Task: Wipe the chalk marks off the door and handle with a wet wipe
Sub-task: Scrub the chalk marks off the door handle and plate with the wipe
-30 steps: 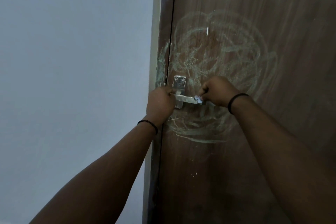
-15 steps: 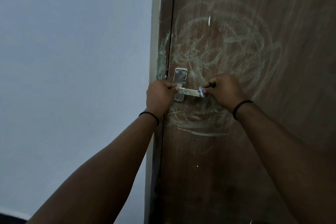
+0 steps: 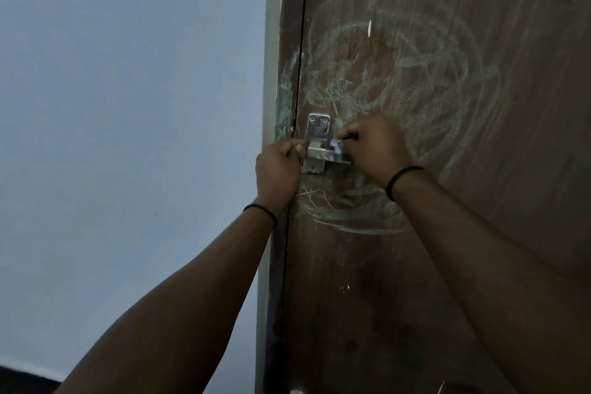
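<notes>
A dark brown wooden door carries pale greenish chalk scribbles in loops above and below its metal lever handle. The handle's silver backplate sits near the door's left edge. My right hand pinches a small whitish-blue wet wipe against the top of the lever, close to the backplate. My left hand is closed at the door's edge, its fingers against the left end of the handle; whether it grips the handle is hidden.
A plain pale blue-grey wall fills the left half. The door frame, also smeared with chalk, runs vertically between wall and door. A dark floor strip shows at the bottom left.
My right hand has slid the wipe leftward along the lever toward the backplate. The left hand stays at the door's edge. The view has shifted slightly.
</notes>
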Available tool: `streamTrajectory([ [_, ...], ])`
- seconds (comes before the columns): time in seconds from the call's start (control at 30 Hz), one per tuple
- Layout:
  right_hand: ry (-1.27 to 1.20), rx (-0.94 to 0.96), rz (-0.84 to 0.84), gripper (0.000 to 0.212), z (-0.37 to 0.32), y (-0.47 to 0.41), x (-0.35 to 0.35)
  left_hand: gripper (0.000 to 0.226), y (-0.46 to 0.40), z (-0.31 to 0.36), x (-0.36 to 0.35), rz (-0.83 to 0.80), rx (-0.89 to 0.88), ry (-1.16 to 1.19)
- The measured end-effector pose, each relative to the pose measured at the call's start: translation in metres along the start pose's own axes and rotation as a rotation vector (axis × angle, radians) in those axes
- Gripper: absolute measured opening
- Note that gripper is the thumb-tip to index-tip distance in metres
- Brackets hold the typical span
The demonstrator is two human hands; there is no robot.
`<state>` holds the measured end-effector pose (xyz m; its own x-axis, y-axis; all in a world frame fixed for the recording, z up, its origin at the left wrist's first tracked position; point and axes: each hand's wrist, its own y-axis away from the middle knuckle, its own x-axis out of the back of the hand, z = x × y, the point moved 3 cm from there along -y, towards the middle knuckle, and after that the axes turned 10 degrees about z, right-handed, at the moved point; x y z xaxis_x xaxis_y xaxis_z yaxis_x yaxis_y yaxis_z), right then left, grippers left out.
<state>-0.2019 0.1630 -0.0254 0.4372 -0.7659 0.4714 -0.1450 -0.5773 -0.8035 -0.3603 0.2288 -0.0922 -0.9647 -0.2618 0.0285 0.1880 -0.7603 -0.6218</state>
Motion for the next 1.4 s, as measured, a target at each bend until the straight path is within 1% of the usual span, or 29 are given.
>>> streamTrajectory([
  [0.07, 0.055, 0.204, -0.084, 0.013, -0.019, 0.005, -0.021, 0.024, 0.003, -0.002, 0.000, 0.025, 0.002, 0.008],
  [0.13, 0.141, 0.360, -0.134, 0.014, -0.027, 0.013, -0.037, 0.024, 0.003, -0.005, 0.002, 0.042, 0.000, -0.003],
  [0.2, 0.170, 0.437, -0.076, 0.013, -0.022, 0.022, -0.034, 0.026, 0.004, -0.007, 0.003, 0.056, 0.012, 0.008],
  [0.3, 0.094, 0.409, 0.055, 0.010, 0.007, 0.034, -0.012, 0.025, 0.005, -0.011, 0.002, 0.057, 0.019, 0.029],
  [0.37, 0.056, 0.323, 0.090, 0.016, 0.027, 0.036, 0.007, 0.025, 0.006, -0.013, 0.000, 0.052, 0.017, 0.032],
  [0.43, 0.029, 0.240, 0.136, 0.017, 0.038, 0.035, 0.021, 0.024, 0.008, -0.013, -0.002, 0.046, 0.018, 0.039],
  [0.5, 0.013, 0.227, 0.169, 0.017, 0.034, 0.034, 0.025, 0.024, 0.011, -0.011, -0.004, 0.037, 0.020, 0.051],
  [0.53, 0.008, 0.248, 0.165, 0.017, 0.026, 0.033, 0.021, 0.025, 0.012, -0.010, -0.004, 0.030, 0.026, 0.056],
  [0.6, 0.028, 0.350, 0.121, 0.016, 0.003, 0.030, 0.007, 0.025, 0.014, -0.010, -0.005, 0.017, 0.040, 0.051],
  [0.7, 0.160, 0.516, -0.026, 0.014, -0.024, 0.030, -0.029, 0.023, 0.014, -0.009, -0.002, -0.001, 0.017, 0.014],
  [0.77, 0.212, 0.517, -0.120, 0.019, -0.024, 0.031, -0.041, 0.022, 0.011, -0.007, 0.000, -0.019, -0.001, 0.008],
  [0.83, 0.239, 0.537, -0.079, 0.025, -0.013, 0.037, -0.032, 0.021, 0.009, -0.005, 0.001, -0.027, -0.012, 0.003],
  [0.9, 0.226, 0.542, -0.014, 0.023, 0.005, 0.045, -0.012, 0.018, 0.006, -0.002, 0.001, -0.013, -0.022, 0.004],
  [1.07, 0.277, 0.371, 0.081, 0.021, 0.048, 0.054, 0.040, 0.015, 0.005, 0.003, -0.001, 0.045, -0.025, -0.011],
  [1.13, 0.263, 0.379, 0.147, 0.021, 0.043, 0.054, 0.045, 0.011, 0.004, 0.003, -0.003, 0.059, -0.016, -0.028],
  [1.2, 0.214, 0.458, 0.184, 0.020, 0.024, 0.050, 0.033, 0.008, 0.003, 0.003, -0.004, 0.070, -0.016, -0.060],
  [1.23, 0.204, 0.507, 0.165, 0.020, 0.012, 0.046, 0.023, 0.008, 0.003, 0.004, -0.004, 0.072, -0.020, -0.080],
  [1.3, 0.217, 0.571, 0.064, 0.020, -0.011, 0.044, -0.002, 0.007, 0.001, 0.005, -0.004, 0.070, -0.035, -0.119],
  [1.4, 0.232, 0.551, 0.010, 0.023, -0.024, 0.046, -0.028, 0.006, -0.002, 0.004, 0.000, 0.051, -0.041, -0.129],
])
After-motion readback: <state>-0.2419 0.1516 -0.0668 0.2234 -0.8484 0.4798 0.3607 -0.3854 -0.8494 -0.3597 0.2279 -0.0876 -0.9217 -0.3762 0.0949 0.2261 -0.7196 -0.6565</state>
